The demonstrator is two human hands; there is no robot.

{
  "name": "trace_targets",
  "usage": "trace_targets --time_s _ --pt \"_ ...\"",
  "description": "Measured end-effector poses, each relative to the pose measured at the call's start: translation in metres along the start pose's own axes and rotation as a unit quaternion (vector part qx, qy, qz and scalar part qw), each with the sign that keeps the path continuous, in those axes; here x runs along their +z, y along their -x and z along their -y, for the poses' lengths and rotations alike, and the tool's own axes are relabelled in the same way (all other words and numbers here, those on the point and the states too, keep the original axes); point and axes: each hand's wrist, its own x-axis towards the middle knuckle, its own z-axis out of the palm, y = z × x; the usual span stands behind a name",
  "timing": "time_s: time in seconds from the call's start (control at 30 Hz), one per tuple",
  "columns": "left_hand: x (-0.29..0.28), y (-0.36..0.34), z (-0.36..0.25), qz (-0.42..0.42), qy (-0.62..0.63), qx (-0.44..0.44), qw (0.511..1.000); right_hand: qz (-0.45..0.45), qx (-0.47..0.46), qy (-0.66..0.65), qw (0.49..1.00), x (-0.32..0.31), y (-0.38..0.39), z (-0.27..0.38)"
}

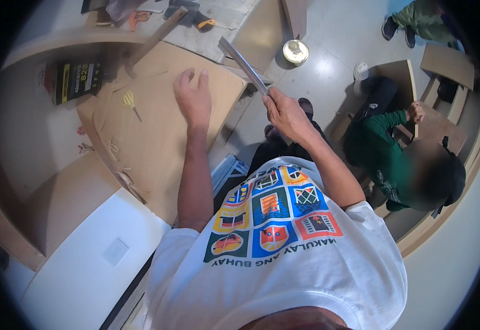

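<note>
In my right hand [289, 116] is a long, narrow metal bar [246, 69]; my fingers are closed round its near end, and it slants up and to the left, past the corner of the board. My left hand [193, 98] hovers above a light-brown wooden board [160, 148], thumb apart and fingers loosely bent, with nothing visible in it. On that board, to the left of this hand, lie yellow-handled scissors [130, 100]. Farther up, a hammer [154, 41] with a wooden handle rests at the board's far edge.
A black and yellow adhesive can [75, 80] stands at the upper left. On the far worktop [232, 14] are an orange clamp [139, 20] and a yellow-and-black tool [204, 23]. A round tin [295, 52] stands on the floor. At right, a person in green [377, 148] holds a wooden panel [399, 77].
</note>
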Motion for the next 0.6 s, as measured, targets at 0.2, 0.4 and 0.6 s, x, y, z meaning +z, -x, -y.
trace_targets --time_s 0.2,0.4,0.6 --pt "0.016 0.02 -0.001 0.011 -0.05 0.078 0.996 0.02 -0.013 0.063 0.998 0.005 -0.016 -0.001" --pt "0.036 -0.002 -0.025 -0.018 -0.09 0.092 0.992 0.042 0.02 0.021 0.999 0.001 -0.005 -0.02" --pt "0.056 -0.007 -0.036 0.052 -0.111 0.015 0.992 0.056 -0.007 0.013 0.998 0.002 -0.003 -0.025"
